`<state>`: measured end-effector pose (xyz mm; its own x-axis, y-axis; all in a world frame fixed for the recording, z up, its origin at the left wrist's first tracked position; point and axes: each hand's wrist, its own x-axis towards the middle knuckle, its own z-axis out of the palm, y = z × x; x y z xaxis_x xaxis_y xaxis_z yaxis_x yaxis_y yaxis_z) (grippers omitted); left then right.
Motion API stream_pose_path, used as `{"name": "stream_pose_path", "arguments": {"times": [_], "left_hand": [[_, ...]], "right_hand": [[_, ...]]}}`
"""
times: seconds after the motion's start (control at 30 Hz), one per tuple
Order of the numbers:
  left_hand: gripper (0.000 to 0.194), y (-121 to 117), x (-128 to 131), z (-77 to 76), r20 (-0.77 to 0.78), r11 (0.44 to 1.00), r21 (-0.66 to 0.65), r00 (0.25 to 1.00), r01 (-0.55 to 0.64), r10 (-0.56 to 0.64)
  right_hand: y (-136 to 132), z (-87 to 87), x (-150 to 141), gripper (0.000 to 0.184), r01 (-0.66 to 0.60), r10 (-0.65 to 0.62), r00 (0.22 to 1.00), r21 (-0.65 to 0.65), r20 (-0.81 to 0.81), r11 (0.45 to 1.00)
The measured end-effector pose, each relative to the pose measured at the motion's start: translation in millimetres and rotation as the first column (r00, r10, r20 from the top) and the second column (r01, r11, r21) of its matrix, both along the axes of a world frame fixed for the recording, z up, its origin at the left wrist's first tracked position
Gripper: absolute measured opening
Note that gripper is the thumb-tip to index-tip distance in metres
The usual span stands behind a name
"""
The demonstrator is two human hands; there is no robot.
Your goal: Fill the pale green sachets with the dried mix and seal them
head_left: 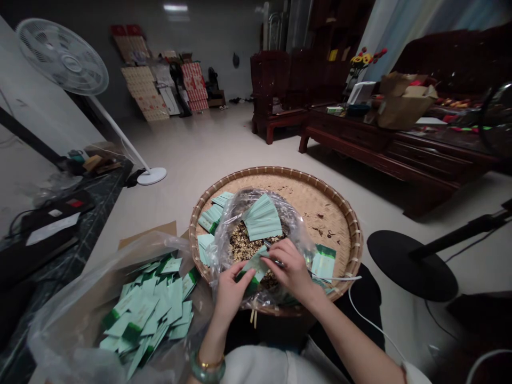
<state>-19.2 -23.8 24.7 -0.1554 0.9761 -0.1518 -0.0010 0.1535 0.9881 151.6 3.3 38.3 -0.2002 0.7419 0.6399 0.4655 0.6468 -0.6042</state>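
My left hand (234, 285) pinches the lower left edge of a pale green paper packet (256, 264). At the packet's upper right, my right hand (290, 264) is closed around a slim metal tool (267, 244); its kind is hidden by the fingers. Both hands are over a clear plastic bag (298, 221) holding dry brown and tan flakes (242, 240). A fanned stack of green packets (264, 217) lies on the flakes, just beyond my hands. The bag sits in a round woven bamboo tray (344, 213).
More packets lie in the tray at its left (210, 217) and right (324, 262). A plastic-lined box (80, 298) at lower left holds many packets (152, 304). A white cable (356, 298) runs past the tray's right side. Fan bases (152, 176) stand nearby.
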Motion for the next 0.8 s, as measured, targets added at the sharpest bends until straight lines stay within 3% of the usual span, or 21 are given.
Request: {"name": "stream_pose_path", "arguments": {"times": [0.1,0.17,0.23,0.3,0.37,0.5,0.57,0.7,0.8], "left_hand": [[0.032,2.8,-2.0,-4.8,0.203,0.986,-0.046,0.965,-0.161,0.167],[0.035,3.4,-1.7,-7.9,0.330,0.983,-0.059,0.926,-0.175,0.184],[0.035,3.0,-0.2,-10.1,0.375,0.987,-0.058,0.913,-0.151,0.162],[0.035,2.1,1.7,-10.3,0.378,0.990,-0.062,0.915,-0.130,0.144],[0.036,1.4,3.3,-8.3,0.380,0.991,-0.069,0.916,-0.113,0.131],[0.038,1.6,4.9,-1.7,0.412,0.994,-0.063,0.905,-0.086,0.105],[0.040,2.3,4.8,-1.6,0.411,0.996,-0.050,0.908,-0.071,0.086],[0.043,3.0,2.4,-7.5,0.250,0.999,-0.036,0.968,0.004,0.005],[0.041,0.5,0.2,-7.2,-0.137,0.988,0.152,0.990,0.000,0.021]], "right_hand": [[-2.0,3.0,4.0,0.011,-0.036,0.015,0.990,-0.151,-0.142,0.988],[-4.8,2.9,4.7,0.011,-0.088,0.009,0.974,-0.339,-0.228,0.937],[-7.1,1.2,3.6,0.016,-0.227,0.042,0.939,-0.525,-0.341,0.820],[-7.6,-2.1,2.1,0.025,-0.365,0.063,0.890,-0.625,-0.451,0.690],[-6.6,-5.9,1.7,0.031,-0.418,0.042,0.861,-0.658,-0.507,0.626],[-5.9,-9.2,3.0,0.039,-0.489,0.012,0.802,-0.646,-0.597,0.586],[-7.4,-7.8,3.6,0.041,-0.572,0.039,0.757,-0.632,-0.652,0.523],[-8.9,-7.6,5.7,0.045,-0.644,0.104,0.742,-0.661,-0.662,0.386],[-6.8,-14.2,8.9,0.051,-0.551,0.112,0.821,-0.724,-0.560,0.414]]}}
